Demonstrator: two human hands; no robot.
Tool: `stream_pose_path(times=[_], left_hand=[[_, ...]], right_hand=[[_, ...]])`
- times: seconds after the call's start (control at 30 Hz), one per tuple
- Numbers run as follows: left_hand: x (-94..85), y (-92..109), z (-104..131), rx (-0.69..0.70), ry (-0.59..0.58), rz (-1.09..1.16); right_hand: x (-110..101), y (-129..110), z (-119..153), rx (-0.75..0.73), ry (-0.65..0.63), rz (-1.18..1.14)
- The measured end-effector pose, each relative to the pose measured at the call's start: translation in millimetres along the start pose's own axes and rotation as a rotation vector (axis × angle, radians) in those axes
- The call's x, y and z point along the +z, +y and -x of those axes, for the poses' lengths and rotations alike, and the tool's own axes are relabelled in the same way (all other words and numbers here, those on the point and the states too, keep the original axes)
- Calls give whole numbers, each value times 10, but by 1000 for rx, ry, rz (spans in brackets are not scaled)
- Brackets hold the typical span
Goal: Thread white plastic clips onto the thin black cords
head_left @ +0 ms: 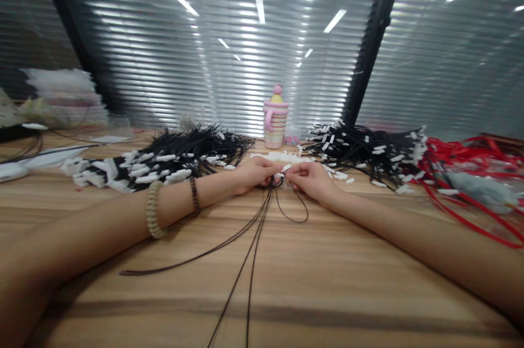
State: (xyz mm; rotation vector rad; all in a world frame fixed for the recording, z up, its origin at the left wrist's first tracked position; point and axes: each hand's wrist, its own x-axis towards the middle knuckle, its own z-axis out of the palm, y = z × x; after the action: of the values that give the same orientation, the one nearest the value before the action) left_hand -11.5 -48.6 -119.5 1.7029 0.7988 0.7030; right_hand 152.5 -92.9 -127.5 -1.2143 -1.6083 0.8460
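Loose ends of the black cords [254, 247] extend over the table [347, 288] toward its near edge; one pair curves toward the left near corner. The upper ends of the cords lie at mid-table, between the hands. The left hand [256, 173] holds them, thumb and fingers drawn together. The right hand [311, 180] has its fingertips narrowed beside a small white piece [287, 167] and a cord loop; whether it grips either cannot be told.

Directly behind the hands, white pieces [272, 157] are scattered, limiting the space there. A left bundle [196, 146] of white-tipped black cords lies just beyond the left forearm, which partly covers it. A right bundle [364, 146] lies beyond the right hand. Red straps [470, 154] and clear plastic occupy the right edge of the table. A pink-lidded cup [275, 125] stands upright near the far edge, before the blinds [229, 36]. Stacked plastic packets [67, 94] occupy the left far corner.
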Motion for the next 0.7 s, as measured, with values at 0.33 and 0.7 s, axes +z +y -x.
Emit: stream_pose_path(times=[0.33,0.7], left_hand=[[41,32,50,37,1,-135],[-28,83,1,-14,38,-18]], right_hand=[[1,86,-17,-105,29,-59],[-12,15,6,21,-3,-194]])
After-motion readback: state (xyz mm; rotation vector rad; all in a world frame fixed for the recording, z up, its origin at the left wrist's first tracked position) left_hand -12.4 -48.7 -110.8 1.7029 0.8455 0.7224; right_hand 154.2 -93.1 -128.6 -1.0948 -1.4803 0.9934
